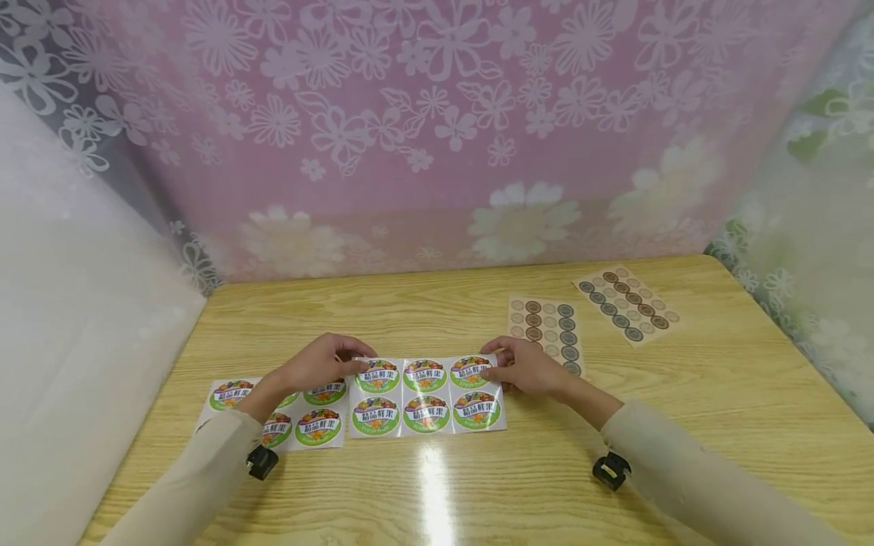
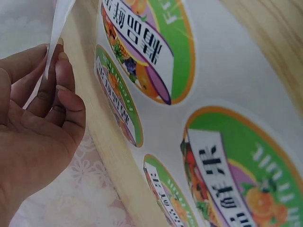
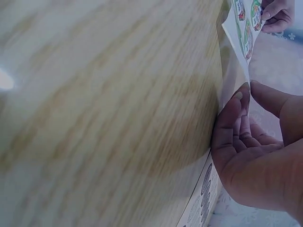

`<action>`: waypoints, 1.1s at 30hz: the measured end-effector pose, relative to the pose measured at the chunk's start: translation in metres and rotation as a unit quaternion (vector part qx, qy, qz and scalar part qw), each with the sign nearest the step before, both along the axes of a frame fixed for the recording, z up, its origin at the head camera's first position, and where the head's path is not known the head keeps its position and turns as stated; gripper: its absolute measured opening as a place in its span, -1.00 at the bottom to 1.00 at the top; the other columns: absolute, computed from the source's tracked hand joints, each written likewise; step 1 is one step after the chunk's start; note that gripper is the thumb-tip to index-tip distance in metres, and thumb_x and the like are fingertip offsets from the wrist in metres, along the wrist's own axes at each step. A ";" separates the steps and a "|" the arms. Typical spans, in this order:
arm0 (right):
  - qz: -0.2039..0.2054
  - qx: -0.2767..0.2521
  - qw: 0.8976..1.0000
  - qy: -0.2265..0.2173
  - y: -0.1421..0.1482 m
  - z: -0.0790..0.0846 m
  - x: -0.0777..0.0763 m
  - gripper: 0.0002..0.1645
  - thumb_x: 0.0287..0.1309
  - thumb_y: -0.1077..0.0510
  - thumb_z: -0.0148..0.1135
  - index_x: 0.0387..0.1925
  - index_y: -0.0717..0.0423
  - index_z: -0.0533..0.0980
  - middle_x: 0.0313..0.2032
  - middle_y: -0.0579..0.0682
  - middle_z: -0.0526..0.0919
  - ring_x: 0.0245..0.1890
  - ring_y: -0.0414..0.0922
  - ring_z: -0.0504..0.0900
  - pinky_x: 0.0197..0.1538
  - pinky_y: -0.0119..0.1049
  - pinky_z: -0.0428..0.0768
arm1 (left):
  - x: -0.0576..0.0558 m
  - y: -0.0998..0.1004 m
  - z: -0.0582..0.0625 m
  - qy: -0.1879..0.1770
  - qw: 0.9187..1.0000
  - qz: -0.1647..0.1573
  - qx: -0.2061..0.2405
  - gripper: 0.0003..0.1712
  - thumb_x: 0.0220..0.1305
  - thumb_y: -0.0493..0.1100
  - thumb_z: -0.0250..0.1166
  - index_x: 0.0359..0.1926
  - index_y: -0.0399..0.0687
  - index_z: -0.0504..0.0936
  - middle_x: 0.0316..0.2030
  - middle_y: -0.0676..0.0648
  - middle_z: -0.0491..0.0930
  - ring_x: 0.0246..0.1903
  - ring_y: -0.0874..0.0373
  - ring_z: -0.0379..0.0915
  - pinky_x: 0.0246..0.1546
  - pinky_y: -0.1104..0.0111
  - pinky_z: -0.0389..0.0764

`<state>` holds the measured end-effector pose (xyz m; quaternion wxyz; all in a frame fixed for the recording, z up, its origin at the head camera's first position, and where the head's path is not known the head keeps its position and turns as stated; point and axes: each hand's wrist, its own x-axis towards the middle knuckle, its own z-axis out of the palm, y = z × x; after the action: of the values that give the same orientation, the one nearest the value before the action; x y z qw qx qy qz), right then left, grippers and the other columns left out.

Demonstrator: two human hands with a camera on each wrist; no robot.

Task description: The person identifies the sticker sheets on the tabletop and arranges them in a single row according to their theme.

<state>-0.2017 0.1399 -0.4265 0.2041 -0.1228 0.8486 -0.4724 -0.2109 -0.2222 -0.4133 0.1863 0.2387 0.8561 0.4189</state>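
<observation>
Both hands hold one white sheet of oval fruit stickers point(image 1: 426, 394) by its two upper corners, in the middle of the table. My left hand point(image 1: 321, 362) pinches the left corner between thumb and fingers; the left wrist view shows the paper's edge between the left fingers point(image 2: 61, 71). At the right corner, my right hand point(image 1: 529, 365) pinches the sheet, with the thumb on its face. In the right wrist view the sheet point(image 3: 244, 35) rises at a slant from the right fingertips. A second sheet of the same stickers point(image 1: 317, 428) lies on the table, partly under the left forearm.
A brown sheet of small round stickers point(image 1: 563, 334) lies just behind the right hand, partly covered by it. Another such sheet point(image 1: 627, 303) sits farther back right, turned at an angle. The wooden table point(image 1: 519, 493) meets a pink flowered curtain point(image 1: 410, 152) at its back edge.
</observation>
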 end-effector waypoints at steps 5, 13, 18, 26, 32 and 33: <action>-0.001 0.010 1.000 0.009 0.000 0.000 0.002 -0.56 0.18 0.20 0.31 0.07 0.25 0.46 -0.40 0.03 0.54 -0.53 -0.14 0.50 -0.55 -0.37 0.40 | 0.003 0.003 0.000 0.025 0.999 -0.010 -0.027 -0.73 0.33 -0.24 0.22 0.02 -0.21 0.63 -0.26 -0.01 0.61 -0.33 0.10 0.48 -0.35 0.32 0.52; 0.001 0.022 0.999 0.027 0.001 -0.002 0.004 -0.58 0.16 0.21 0.33 0.04 0.24 0.48 -0.46 0.01 0.50 -0.60 -0.17 0.44 -0.60 -0.39 0.36 | 0.003 0.004 -0.002 0.026 0.999 -0.008 -0.032 -0.72 0.30 -0.22 0.26 0.01 -0.19 0.63 -0.26 0.01 0.61 -0.35 0.11 0.48 -0.36 0.33 0.51; -0.003 0.027 0.999 0.031 0.001 -0.002 0.005 -0.58 0.15 0.21 0.34 0.04 0.23 0.48 -0.45 0.02 0.50 -0.59 -0.16 0.46 -0.60 -0.38 0.37 | 0.004 0.004 -0.002 0.034 0.999 -0.006 -0.033 -0.67 0.27 -0.18 0.30 0.04 -0.20 0.62 -0.28 0.01 0.59 -0.39 0.10 0.43 -0.39 0.34 0.47; -0.003 0.015 0.999 0.030 0.002 -0.003 0.007 -0.54 0.16 0.21 0.33 0.07 0.26 0.46 -0.42 0.01 0.55 -0.57 -0.14 0.48 -0.57 -0.37 0.41 | 0.006 0.000 -0.005 0.031 0.999 0.030 0.006 -0.66 0.23 -0.18 0.34 0.02 -0.14 0.61 -0.29 -0.01 0.53 -0.35 0.07 0.42 -0.34 0.30 0.49; -0.001 0.016 0.999 0.039 0.003 -0.004 0.006 -0.56 0.17 0.22 0.31 0.07 0.26 0.45 -0.43 0.00 0.55 -0.59 -0.15 0.46 -0.58 -0.38 0.39 | 0.007 0.001 -0.007 0.032 0.999 0.040 0.014 -0.69 0.22 -0.19 0.35 -0.02 -0.16 0.63 -0.32 -0.02 0.53 -0.37 0.06 0.41 -0.36 0.31 0.48; -0.001 0.016 0.999 0.040 0.003 -0.004 0.006 -0.56 0.17 0.22 0.31 0.07 0.26 0.45 -0.43 0.00 0.55 -0.59 -0.15 0.46 -0.58 -0.38 0.39 | 0.008 0.001 -0.007 0.032 0.999 0.038 0.011 -0.69 0.21 -0.19 0.36 -0.02 -0.18 0.63 -0.34 -0.02 0.53 -0.39 0.07 0.40 -0.38 0.32 0.47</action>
<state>-0.1957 0.1426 -0.4308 0.1720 -0.1377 0.8636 -0.4535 -0.2031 -0.2209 -0.4204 0.1401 0.2211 0.8653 0.4275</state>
